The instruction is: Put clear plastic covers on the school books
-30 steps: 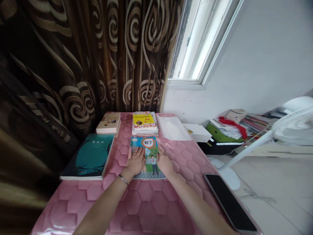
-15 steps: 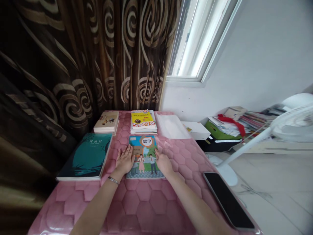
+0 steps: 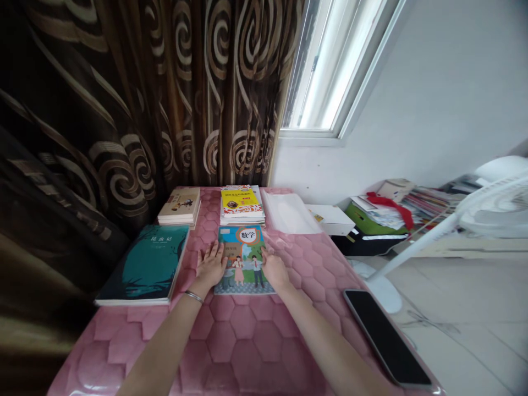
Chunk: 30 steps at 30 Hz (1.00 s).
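Observation:
A maths textbook with a blue and green cover and drawn children lies flat on the pink padded tablecloth. My left hand is open, fingers spread, against its left edge. On the opposite side, my right hand touches the right edge with its fingers stretched forward; some of them are partly hidden. Just beyond the textbook sits a stack of books with a yellow and white cover on top. A large teal book lies to the left of my left hand.
Small beige books are piled at the back left. Clear plastic sheets lie at the back right, by a white box. A dark-screened phone rests along the right table edge. Beyond it stands a white fan. Curtains hang behind.
The maths textbook has slid slightly away from me, closer to the stack behind it. Both hands stay at its sides.

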Each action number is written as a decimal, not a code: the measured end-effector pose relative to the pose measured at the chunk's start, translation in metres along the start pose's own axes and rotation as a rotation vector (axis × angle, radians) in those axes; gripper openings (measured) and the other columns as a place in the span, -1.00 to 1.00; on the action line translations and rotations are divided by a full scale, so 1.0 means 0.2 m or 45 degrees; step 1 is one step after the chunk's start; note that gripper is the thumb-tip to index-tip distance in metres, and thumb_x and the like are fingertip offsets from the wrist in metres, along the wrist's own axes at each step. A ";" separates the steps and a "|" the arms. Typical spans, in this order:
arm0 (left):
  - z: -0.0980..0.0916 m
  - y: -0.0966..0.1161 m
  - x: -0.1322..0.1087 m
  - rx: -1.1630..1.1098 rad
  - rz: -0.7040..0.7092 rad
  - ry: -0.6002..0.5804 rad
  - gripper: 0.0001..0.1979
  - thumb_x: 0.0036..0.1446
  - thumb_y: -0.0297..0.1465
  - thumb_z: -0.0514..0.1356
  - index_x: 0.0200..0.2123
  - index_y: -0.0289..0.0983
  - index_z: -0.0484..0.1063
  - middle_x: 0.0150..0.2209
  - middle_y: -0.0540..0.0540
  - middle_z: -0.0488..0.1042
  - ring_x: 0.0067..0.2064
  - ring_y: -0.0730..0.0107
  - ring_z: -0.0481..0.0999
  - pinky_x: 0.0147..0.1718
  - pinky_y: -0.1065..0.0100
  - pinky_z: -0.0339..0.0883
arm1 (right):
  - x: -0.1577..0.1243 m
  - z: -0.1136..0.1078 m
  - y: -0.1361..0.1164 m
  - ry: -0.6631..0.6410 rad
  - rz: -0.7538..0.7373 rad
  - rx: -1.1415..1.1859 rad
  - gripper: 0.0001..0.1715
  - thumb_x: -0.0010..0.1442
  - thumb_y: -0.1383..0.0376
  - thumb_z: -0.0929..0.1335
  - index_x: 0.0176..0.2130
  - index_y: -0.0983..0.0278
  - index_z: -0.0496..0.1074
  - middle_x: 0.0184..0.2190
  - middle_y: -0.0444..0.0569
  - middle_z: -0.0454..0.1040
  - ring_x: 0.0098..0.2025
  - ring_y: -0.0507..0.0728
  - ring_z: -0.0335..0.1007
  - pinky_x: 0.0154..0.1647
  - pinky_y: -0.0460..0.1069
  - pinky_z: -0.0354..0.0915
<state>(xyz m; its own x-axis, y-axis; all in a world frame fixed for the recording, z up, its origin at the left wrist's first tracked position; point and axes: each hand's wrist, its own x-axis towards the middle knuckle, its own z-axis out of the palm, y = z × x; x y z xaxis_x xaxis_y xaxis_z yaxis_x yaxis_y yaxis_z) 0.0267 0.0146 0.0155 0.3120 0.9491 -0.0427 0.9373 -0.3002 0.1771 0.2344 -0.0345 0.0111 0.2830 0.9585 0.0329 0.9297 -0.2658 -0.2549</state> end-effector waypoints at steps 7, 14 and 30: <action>0.02 0.00 0.00 -0.008 -0.014 0.043 -0.42 0.29 -0.19 -0.21 0.35 -0.16 -0.08 0.39 0.00 -0.20 0.38 0.21 -0.16 0.29 -0.08 -0.31 | 0.03 -0.02 0.02 -0.078 -0.076 -0.075 -0.48 0.30 0.31 0.10 0.19 0.16 0.28 -0.20 0.12 0.57 -0.15 0.24 0.53 -0.21 0.06 0.38; 0.02 -0.01 0.00 0.040 0.003 0.095 -0.42 0.30 -0.19 -0.18 0.34 -0.18 -0.05 0.38 -0.05 -0.14 0.36 0.19 -0.06 0.29 -0.08 -0.25 | -0.01 0.00 0.04 0.010 -0.108 -0.205 -0.46 0.30 0.25 0.13 0.25 0.09 0.20 -0.12 0.10 0.51 -0.22 0.18 0.50 -0.25 0.03 0.36; 0.08 -0.21 -0.21 -0.411 0.649 0.103 -0.62 0.26 -0.46 -0.01 0.08 -0.13 0.40 0.21 -0.02 0.32 0.27 0.42 0.19 0.28 0.14 -0.02 | -0.01 0.07 0.28 0.234 -0.502 0.208 -0.66 0.31 0.24 0.24 0.01 0.06 0.48 -0.09 0.00 0.38 -0.02 0.09 0.28 0.10 0.02 0.18</action>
<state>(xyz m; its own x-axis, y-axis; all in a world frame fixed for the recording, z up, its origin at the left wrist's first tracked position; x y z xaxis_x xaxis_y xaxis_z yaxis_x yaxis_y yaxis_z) -0.0235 -0.0150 -0.0052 0.6847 0.7012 0.1985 0.5745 -0.6869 0.4451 0.2824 -0.0504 -0.0167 -0.0337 0.9453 0.3244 0.9296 0.1488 -0.3371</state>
